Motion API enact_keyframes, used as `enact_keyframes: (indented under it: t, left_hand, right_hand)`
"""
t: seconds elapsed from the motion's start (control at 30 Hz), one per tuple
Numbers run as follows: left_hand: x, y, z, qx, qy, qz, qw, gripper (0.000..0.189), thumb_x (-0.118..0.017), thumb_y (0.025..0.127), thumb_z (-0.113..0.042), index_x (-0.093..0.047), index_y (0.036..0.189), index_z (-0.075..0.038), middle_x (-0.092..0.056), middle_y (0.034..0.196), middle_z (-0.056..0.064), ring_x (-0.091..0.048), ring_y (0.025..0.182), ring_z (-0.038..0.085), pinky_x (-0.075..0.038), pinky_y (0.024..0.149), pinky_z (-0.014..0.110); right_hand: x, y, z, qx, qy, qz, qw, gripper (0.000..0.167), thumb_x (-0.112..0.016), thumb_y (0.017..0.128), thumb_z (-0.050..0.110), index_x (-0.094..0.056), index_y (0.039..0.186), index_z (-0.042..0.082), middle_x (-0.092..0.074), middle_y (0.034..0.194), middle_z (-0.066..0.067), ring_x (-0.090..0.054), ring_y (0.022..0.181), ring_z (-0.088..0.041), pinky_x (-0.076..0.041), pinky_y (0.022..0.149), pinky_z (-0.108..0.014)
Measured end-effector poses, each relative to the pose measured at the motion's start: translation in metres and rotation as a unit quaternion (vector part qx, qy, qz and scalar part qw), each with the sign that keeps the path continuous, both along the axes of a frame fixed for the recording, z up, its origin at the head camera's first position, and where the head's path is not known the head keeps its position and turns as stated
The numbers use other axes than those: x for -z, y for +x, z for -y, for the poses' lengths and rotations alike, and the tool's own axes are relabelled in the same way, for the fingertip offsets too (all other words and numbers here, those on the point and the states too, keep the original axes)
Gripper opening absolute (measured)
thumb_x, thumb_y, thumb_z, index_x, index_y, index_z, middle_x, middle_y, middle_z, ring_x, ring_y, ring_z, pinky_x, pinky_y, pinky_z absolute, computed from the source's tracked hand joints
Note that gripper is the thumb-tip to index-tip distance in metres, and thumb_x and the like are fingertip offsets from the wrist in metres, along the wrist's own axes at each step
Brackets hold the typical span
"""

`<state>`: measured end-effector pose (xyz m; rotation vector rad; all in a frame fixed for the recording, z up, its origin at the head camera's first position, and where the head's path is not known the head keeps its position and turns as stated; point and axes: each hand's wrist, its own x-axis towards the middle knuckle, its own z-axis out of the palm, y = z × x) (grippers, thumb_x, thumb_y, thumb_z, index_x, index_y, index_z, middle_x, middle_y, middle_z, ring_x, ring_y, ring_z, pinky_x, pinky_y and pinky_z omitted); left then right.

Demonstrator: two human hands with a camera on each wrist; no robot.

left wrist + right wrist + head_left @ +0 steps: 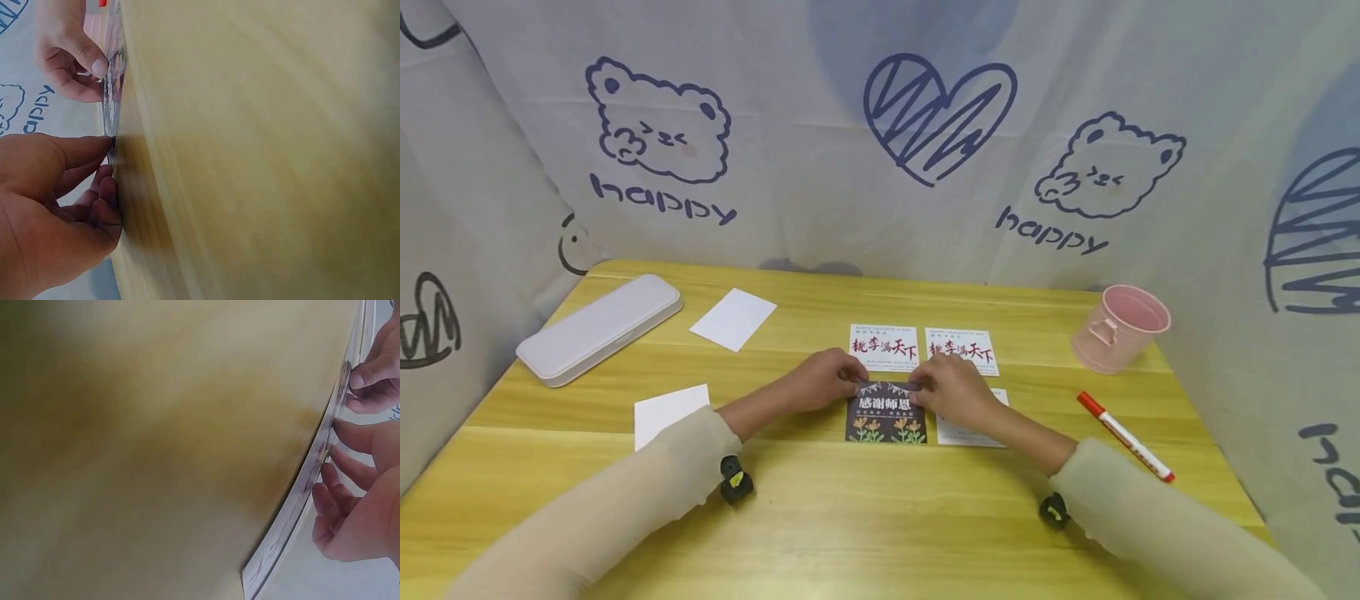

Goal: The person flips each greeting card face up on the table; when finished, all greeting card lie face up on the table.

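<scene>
A dark greeting card point(886, 421) printed with white characters and orange flowers lies between both hands. At its upper left corner, the left hand point(823, 381) pinches it between thumb and fingers. The right hand point(955, 392) pinches the upper right corner in the same way. Just behind the hands are two white cards with red characters, a left one point(883, 357) and a right one point(976, 342), the latter partly covered by the right hand. Another white card point(968, 436) lies to the right of the dark one, mostly hidden under the right hand and wrist.
On the left of the wooden table point(850, 525) are a white case point(601, 327), a blank white card point(733, 319) and another white sheet point(666, 412) partly behind the left sleeve. At the right stand a pink mug point(1108, 337) and a red-capped marker point(1126, 437) lying down.
</scene>
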<state>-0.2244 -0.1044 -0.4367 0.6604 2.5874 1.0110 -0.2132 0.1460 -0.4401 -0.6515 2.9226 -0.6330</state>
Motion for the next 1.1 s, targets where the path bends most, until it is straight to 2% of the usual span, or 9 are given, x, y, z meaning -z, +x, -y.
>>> enact_keyframes:
  t: [0.07,0.17,0.23,0.3,0.4,0.53,0.73,0.93,1.1]
  left_hand:
    - [0.000,0.000,0.000,0.004,-0.001,-0.005,1.0000,0.018,-0.066,0.094,-0.005,-0.075,0.109,-0.005,-0.074,0.105,0.007,-0.065,0.104,0.023,-0.051,0.097,0.042]
    - [-0.001,0.000,0.003,-0.002,-0.001,-0.012,0.9999,0.018,-0.067,0.094,-0.006,-0.075,0.109,-0.006,-0.073,0.106,0.007,-0.064,0.105,0.023,-0.051,0.098,0.042]
    - [-0.003,0.000,0.010,-0.013,0.004,-0.013,0.9998,0.018,-0.066,0.095,-0.008,-0.074,0.111,-0.006,-0.072,0.107,0.007,-0.064,0.102,0.023,-0.052,0.095,0.042]
    - [-0.006,-0.002,0.021,-0.029,0.015,-0.018,0.9993,0.019,-0.064,0.096,-0.009,-0.072,0.113,-0.005,-0.070,0.108,0.009,-0.064,0.098,0.022,-0.053,0.091,0.040]
    - [-0.015,-0.008,0.045,-0.063,0.023,-0.027,0.9974,0.022,-0.061,0.099,-0.010,-0.070,0.118,-0.004,-0.068,0.111,0.012,-0.064,0.094,0.023,-0.054,0.084,0.038]
    - [-0.023,-0.017,0.086,-0.112,0.014,-0.045,0.9926,0.026,-0.060,0.101,-0.013,-0.067,0.124,-0.002,-0.066,0.116,0.016,-0.065,0.096,0.028,-0.053,0.078,0.037]
    - [-0.022,-0.025,0.147,-0.187,0.011,-0.039,0.9816,0.029,-0.061,0.101,-0.015,-0.063,0.126,-0.001,-0.064,0.120,0.021,-0.062,0.106,0.035,-0.050,0.080,0.035]
    - [-0.020,-0.030,0.187,-0.224,-0.010,-0.018,0.9745,0.037,-0.061,0.101,-0.020,-0.058,0.131,0.002,-0.059,0.124,0.024,-0.056,0.117,0.040,-0.048,0.090,0.044]
    - [-0.018,-0.031,0.204,-0.232,-0.030,0.009,0.9723,0.042,-0.062,0.101,-0.020,-0.053,0.135,0.004,-0.055,0.129,0.026,-0.051,0.120,0.041,-0.045,0.098,0.050]
  right_hand:
    - [0.000,0.000,0.001,-0.003,0.011,-0.010,0.9999,0.021,-0.079,0.087,0.029,-0.076,0.104,0.018,-0.069,0.102,0.001,-0.060,0.103,-0.025,-0.044,0.100,-0.049]
    - [-0.002,-0.001,0.003,-0.010,0.017,-0.021,0.9996,0.021,-0.079,0.087,0.029,-0.076,0.104,0.017,-0.069,0.101,0.000,-0.060,0.103,-0.025,-0.044,0.100,-0.049]
    - [-0.004,-0.003,0.006,-0.014,0.009,-0.026,0.9995,0.023,-0.078,0.088,0.029,-0.075,0.106,0.016,-0.068,0.101,0.000,-0.060,0.100,-0.023,-0.045,0.098,-0.046]
    - [-0.009,-0.007,0.012,-0.016,-0.008,-0.023,0.9996,0.025,-0.077,0.089,0.028,-0.075,0.110,0.014,-0.068,0.101,-0.001,-0.058,0.093,-0.019,-0.048,0.089,-0.042]
    - [-0.017,-0.017,0.026,-0.016,-0.046,-0.001,0.9988,0.029,-0.073,0.093,0.030,-0.073,0.117,0.013,-0.066,0.105,-0.001,-0.058,0.092,-0.017,-0.049,0.082,-0.037]
    - [-0.027,-0.037,0.054,-0.032,-0.103,0.042,0.9933,0.035,-0.069,0.097,0.029,-0.068,0.126,0.011,-0.064,0.110,-0.004,-0.058,0.091,-0.018,-0.050,0.076,-0.032]
    - [-0.032,-0.069,0.104,-0.061,-0.157,0.079,0.9825,0.044,-0.066,0.099,0.031,-0.059,0.138,0.010,-0.062,0.122,-0.008,-0.059,0.092,-0.019,-0.051,0.070,-0.031]
    - [-0.023,-0.099,0.151,-0.069,-0.163,0.085,0.9805,0.048,-0.065,0.100,0.032,-0.056,0.142,0.011,-0.060,0.132,-0.011,-0.057,0.108,-0.021,-0.051,0.085,-0.034]
    - [-0.016,-0.111,0.190,-0.072,-0.157,0.088,0.9810,0.051,-0.069,0.097,0.031,-0.056,0.141,0.008,-0.061,0.129,-0.010,-0.057,0.113,-0.022,-0.050,0.091,-0.037]
